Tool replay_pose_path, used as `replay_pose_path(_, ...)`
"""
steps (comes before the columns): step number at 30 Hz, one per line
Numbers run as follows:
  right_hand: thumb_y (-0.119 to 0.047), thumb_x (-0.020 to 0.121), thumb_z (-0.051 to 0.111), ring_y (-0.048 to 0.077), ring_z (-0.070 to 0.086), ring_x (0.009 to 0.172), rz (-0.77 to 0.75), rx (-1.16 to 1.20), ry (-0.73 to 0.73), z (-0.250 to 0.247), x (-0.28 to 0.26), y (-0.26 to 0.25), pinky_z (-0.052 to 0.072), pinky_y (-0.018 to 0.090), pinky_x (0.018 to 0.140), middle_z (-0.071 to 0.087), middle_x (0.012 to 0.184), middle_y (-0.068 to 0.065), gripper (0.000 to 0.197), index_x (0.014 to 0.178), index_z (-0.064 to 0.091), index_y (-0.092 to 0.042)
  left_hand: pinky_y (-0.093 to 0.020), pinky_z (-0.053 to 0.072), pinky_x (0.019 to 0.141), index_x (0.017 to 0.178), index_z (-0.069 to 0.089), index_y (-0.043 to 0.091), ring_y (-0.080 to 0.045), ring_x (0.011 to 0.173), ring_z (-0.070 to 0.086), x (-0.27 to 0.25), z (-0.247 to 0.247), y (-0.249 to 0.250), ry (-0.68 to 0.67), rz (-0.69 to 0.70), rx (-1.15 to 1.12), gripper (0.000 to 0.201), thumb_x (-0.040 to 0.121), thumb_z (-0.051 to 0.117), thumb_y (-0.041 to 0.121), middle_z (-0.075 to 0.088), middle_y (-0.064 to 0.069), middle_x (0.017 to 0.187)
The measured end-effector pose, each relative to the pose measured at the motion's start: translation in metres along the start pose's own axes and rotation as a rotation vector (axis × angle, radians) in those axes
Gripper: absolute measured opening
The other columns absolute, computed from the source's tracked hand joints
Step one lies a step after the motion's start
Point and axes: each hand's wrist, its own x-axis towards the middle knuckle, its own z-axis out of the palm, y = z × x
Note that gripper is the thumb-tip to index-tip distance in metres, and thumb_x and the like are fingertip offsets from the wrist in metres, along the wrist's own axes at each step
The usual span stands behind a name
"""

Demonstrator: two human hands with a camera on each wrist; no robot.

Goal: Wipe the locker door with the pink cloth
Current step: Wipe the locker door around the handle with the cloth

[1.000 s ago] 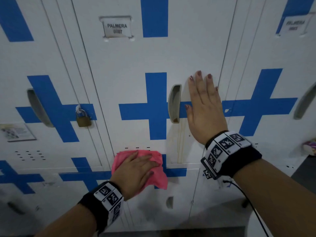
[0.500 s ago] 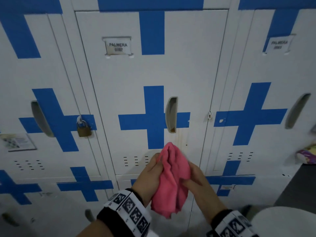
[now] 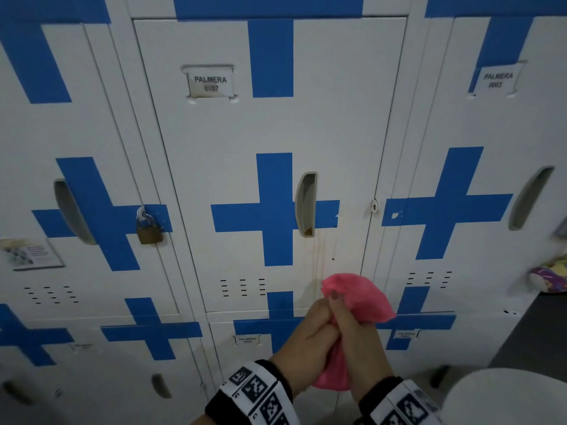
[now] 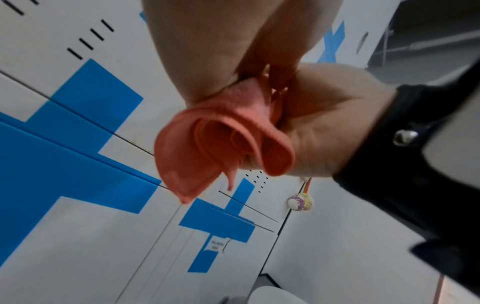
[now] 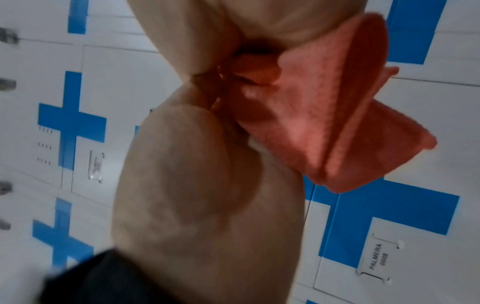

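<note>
The white locker door [image 3: 214, 167] with a blue cross and the label PALMERA 0007 fills the middle of the head view. Brownish streaks [image 3: 319, 256] run down below its handle recess [image 3: 305, 204]. In front of the door's lower right corner, off its surface, hangs the bunched pink cloth [image 3: 359, 299]. My left hand [image 3: 317, 328] and my right hand [image 3: 348, 322] both grip the cloth's middle, pressed against each other. The cloth's folded end [image 4: 223, 144] hangs below my left hand [image 4: 202, 45] in the left wrist view. In the right wrist view the cloth [image 5: 324, 123] sticks out beside my right hand [image 5: 207, 30].
A brass padlock [image 3: 149, 231] hangs on the left locker, with a paper notice [image 3: 30, 254] further left. A colourful object [image 3: 549, 277] lies at the right edge above dark floor. A white rounded thing [image 3: 506, 397] sits at bottom right. More lockers stand below and on both sides.
A second ago my left hand pressed the cloth flat on the door and my right palm lay on the door. Both hands have come off and now bunch the cloth between them.
</note>
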Motion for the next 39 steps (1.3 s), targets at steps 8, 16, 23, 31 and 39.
replay_pose_path(8, -0.032, 0.097, 0.045, 0.025, 0.061, 0.085, -0.028, 0.012, 0.068, -0.022, 0.008, -0.011, 0.046, 0.038, 0.075, 0.064, 0.091, 0.011, 0.021, 0.087, 0.059, -0.021, -0.037, 0.035, 0.101, 0.115, 0.064, 0.022, -0.008, 0.118, 0.044, 0.01, -0.059, 0.028, 0.45, 0.621, 0.997, 0.037, 0.09, 0.038, 0.03, 0.056, 0.005, 0.122)
replay_pose_path(16, -0.036, 0.094, 0.049, 0.013, 0.057, 0.084, -0.125, 0.055, 0.14, -0.014, 0.006, -0.037, 0.042, 0.04, 0.083, 0.062, 0.091, -0.002, 0.014, 0.083, 0.053, -0.03, -0.052, 0.003, 0.116, 0.15, 0.011, 0.017, -0.025, 0.145, -0.003, 0.042, -0.108, 0.054, 0.62, 0.581, 1.608, 0.067, 0.091, 0.04, 0.03, 0.002, -0.005, 0.158)
replay_pose_path(23, -0.033, 0.092, 0.052, -0.008, 0.057, 0.073, -0.508, 0.174, 0.338, -0.002, 0.004, -0.055, 0.045, 0.013, 0.069, 0.058, 0.084, -0.011, 0.007, 0.085, 0.052, -0.032, -0.053, -0.004, 0.114, 0.15, -0.003, 0.017, -0.025, 0.144, -0.013, 0.059, -0.117, 0.049, 0.661, 0.564, 1.686, 0.075, 0.091, 0.04, 0.038, -0.012, -0.004, 0.158)
replay_pose_path(31, -0.015, 0.088, 0.053, 0.014, -0.017, 0.143, -1.076, -1.044, 0.18, 0.012, 0.087, -0.051, -0.004, 0.039, 0.116, -0.013, 0.157, 0.003, 0.087, 0.149, -0.01, -0.02, -0.052, -0.009, 0.113, 0.149, -0.012, 0.019, -0.025, 0.143, -0.018, 0.062, -0.121, 0.046, 0.665, 0.602, 1.707, 0.081, 0.088, 0.038, 0.04, -0.022, -0.002, 0.155)
replay_pose_path(39, -0.034, 0.083, 0.038, 0.015, -0.015, 0.144, -1.174, -1.313, 0.172, -0.006, 0.11, -0.035, 0.003, 0.046, 0.115, -0.006, 0.155, -0.008, 0.078, 0.15, 0.002, -0.021, -0.05, -0.012, 0.113, 0.149, -0.011, 0.02, -0.024, 0.143, -0.018, 0.064, -0.123, 0.045, 0.667, 0.631, 1.703, 0.079, 0.09, 0.038, 0.04, -0.021, -0.002, 0.155)
